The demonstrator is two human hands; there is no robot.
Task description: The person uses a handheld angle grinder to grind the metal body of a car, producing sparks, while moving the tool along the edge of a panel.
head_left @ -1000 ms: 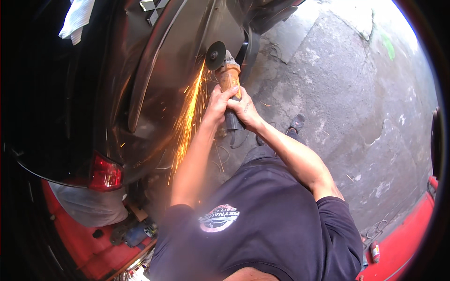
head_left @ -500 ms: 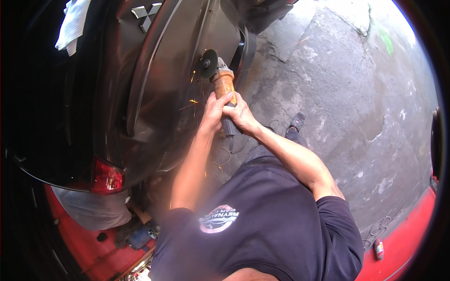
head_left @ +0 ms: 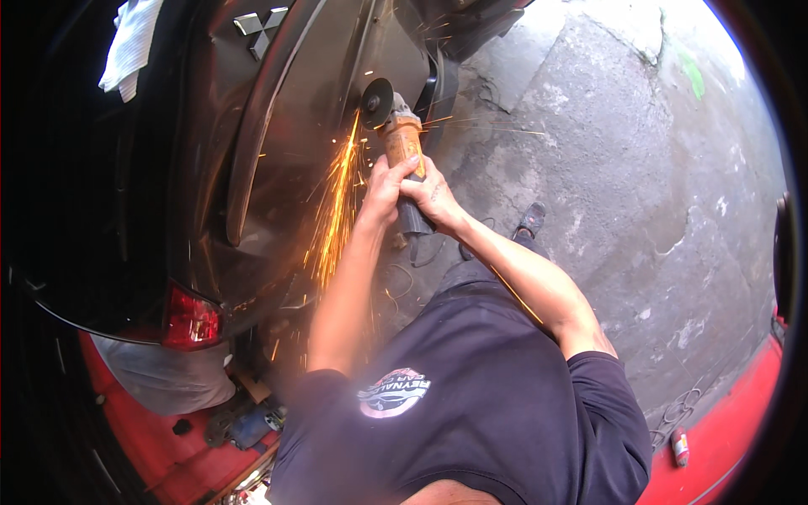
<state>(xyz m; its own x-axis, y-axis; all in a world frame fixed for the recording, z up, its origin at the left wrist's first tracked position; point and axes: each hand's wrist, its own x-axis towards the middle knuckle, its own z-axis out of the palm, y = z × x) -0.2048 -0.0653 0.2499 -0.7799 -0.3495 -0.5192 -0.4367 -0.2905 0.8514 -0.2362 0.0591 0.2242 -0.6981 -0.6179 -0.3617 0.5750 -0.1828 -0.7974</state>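
Both my hands grip an angle grinder (head_left: 403,145) with a worn orange-yellow body and a dark rear handle. My left hand (head_left: 384,190) wraps the body from the left, and my right hand (head_left: 433,199) closes round it from the right. At the far end, the thin dark disc (head_left: 376,104) meets the black rear panel (head_left: 324,109) of a car. From that contact a dense stream of orange sparks (head_left: 338,198) sprays down toward my left forearm. The disc hides the exact spot of the cut.
A red tail light (head_left: 193,318) sits at the car's lower corner. White paper (head_left: 131,46) is stuck on the dark bodywork. Cracked grey concrete floor (head_left: 606,168) spreads to the right, with a red can (head_left: 680,448) near the red edge. A cord (head_left: 414,251) trails below the grinder.
A few scattered sparks have become a thick downward stream, with some flying right too. The grinder's head has shifted slightly up; both hands keep their grip.
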